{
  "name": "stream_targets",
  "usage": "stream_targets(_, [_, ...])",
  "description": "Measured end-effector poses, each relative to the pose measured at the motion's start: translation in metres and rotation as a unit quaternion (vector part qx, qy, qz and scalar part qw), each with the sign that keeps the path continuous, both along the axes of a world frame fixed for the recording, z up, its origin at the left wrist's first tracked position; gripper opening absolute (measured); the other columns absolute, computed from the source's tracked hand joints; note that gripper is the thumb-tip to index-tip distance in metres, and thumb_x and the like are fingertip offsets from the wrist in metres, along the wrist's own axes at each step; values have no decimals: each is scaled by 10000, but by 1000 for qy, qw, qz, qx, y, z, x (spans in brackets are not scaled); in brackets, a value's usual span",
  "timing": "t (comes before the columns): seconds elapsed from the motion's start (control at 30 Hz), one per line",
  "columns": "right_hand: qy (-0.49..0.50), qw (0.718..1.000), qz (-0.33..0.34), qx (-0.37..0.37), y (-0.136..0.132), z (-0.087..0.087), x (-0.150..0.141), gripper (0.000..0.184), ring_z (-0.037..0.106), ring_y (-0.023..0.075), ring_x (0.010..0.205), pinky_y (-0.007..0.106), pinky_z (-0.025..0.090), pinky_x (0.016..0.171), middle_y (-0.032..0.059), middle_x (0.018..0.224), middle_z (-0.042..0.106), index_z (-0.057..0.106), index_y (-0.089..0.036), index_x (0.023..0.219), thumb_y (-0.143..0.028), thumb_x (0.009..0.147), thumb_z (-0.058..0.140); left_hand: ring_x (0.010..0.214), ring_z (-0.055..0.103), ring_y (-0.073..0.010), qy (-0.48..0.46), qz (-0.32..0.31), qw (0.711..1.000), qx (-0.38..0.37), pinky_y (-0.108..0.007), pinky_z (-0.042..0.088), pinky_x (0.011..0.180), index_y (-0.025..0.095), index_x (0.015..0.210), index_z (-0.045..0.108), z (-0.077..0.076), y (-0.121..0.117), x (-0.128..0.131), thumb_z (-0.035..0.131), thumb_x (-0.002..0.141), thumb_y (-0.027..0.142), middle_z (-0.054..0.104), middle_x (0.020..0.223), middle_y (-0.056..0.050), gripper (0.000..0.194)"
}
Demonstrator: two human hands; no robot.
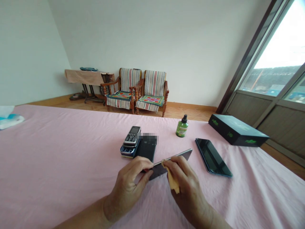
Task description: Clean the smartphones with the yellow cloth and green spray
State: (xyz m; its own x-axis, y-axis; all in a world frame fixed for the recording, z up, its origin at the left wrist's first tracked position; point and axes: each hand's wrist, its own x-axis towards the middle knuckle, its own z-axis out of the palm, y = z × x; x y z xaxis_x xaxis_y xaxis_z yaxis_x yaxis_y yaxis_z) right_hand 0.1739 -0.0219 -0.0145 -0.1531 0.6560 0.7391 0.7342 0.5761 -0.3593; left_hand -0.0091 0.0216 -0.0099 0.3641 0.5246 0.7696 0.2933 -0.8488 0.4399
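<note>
Smartphone and yellow cloth in my hands, over a pink sheet

My left hand pinches the tilted smartphone at one end between thumb and fingers, while my right hand pinches the yellow cloth against its upper edge. Just ahead, stacked keypad phones touch a black phone. Farther right on the pink sheet lie a green spray bottle, a second smartphone and a dark box.
</note>
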Motion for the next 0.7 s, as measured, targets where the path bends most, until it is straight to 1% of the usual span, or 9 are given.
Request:
stream_targets(0.13, [15,999,-28,-6,7,-5,17,365,583,201,824,329,527,687,94,931,580,585,-172,1092,28,835,420,777,657,-146,4,3,1000,6,-213,524,698,172,966,613,-2,1,-1,581,861,41,655,849,-40,170])
stream_targets(0.27, [30,999,-40,-10,11,-4,27,379,580,193,807,313,516,669,82,913,573,586,-178,1053,42,795,419,761,654,-149,3,12,1000,0,-218,527,685,176,987,616,-2,1,-2,582,855,47,656,861,-40,188])
stream_targets(0.4, [33,999,-22,-8,9,-3,20,421,586,195,811,310,514,664,83,923,579,578,-177,1079,56,767,416,777,652,-148,9,8,1000,-2,-215,529,704,180,1047,636,0,0,-1,578,856,50,657,888,-44,238])
stream_targets(0.53, [30,999,4,-25,4,-3,8,435,590,193,831,305,518,684,83,942,580,576,-187,1104,52,782,409,808,655,-158,15,0,1000,1,-218,533,717,182,1037,650,1,0,0,567,863,51,653,888,-52,233])
stream_targets(0.6, [28,999,2,-27,4,-2,8,406,590,191,822,305,518,686,81,934,580,586,-188,1079,43,793,412,803,653,-158,19,-4,1000,-2,-220,533,712,183,1035,647,3,0,0,561,865,51,651,886,-53,231])
stream_targets(0.7, [30,999,-25,-16,7,-1,18,359,593,189,799,300,514,675,73,903,579,595,-186,1032,27,796,428,786,651,-154,30,-14,999,-9,-221,530,699,185,1024,643,5,4,-5,553,867,54,649,873,-49,223])
